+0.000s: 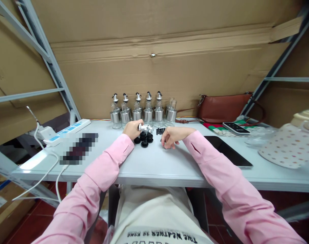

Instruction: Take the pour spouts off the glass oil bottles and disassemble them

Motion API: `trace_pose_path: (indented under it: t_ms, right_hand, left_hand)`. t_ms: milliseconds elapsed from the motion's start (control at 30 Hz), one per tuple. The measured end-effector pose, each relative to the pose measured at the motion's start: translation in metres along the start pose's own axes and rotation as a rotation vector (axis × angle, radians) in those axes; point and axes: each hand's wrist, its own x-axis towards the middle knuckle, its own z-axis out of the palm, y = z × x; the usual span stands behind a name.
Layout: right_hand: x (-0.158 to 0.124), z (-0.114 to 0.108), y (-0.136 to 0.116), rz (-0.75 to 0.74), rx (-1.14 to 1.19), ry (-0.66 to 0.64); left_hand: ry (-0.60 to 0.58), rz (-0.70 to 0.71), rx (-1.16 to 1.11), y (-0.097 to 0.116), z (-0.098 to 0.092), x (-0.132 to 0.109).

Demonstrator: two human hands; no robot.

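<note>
My left hand (133, 129) is closed at the pile of silver pourer heads (147, 128), with a silver pourer head (141, 127) with a dark end at its fingers. Just in front of it lies a heap of round black stoppers (144, 143). To the right, my right hand (171, 137) bends down to the table, its fingers pinched around a small black piece that they mostly cover. Small black caps (160, 131) stand in short rows between the two hands, a little farther back.
Glass bottles with steel sleeves (137, 115) line the back, several topped with pourers. A power strip (68, 132) and a blurred-out phone (79, 149) lie left. On the right are a black tablet (227, 150), a brown bag (224, 107), another phone (235, 128) and a dotted container (289, 145).
</note>
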Motion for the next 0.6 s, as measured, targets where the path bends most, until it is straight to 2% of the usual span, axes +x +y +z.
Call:
trace_pose_path:
  t_ms: [67, 167, 300, 400, 467, 600]
  right_hand:
    - [0.001, 0.003, 0.001, 0.069, 0.001, -0.048]
    - [0.002, 0.008, -0.001, 0.13, -0.006, -0.05]
    - [0.001, 0.008, -0.004, 0.078, -0.002, -0.038]
    - [-0.002, 0.001, -0.001, -0.091, -0.011, 0.114]
    - [-0.002, -0.005, 0.003, -0.138, -0.016, 0.255]
    - [0.001, -0.012, 0.013, -0.01, -0.039, 0.436]
  left_hand:
    - [-0.001, -0.001, 0.001, 0.0, 0.0, 0.0]
    - [0.001, 0.001, -0.001, 0.0, 0.001, 0.0]
    - [0.002, 0.006, -0.003, 0.0, 0.001, 0.0]
    - [0.008, 0.007, -0.004, 0.0, 0.001, 0.0]
    - [0.006, 0.005, -0.002, 0.0, 0.001, 0.0]
    - [0.002, 0.004, 0.001, -0.001, 0.001, 0.0]
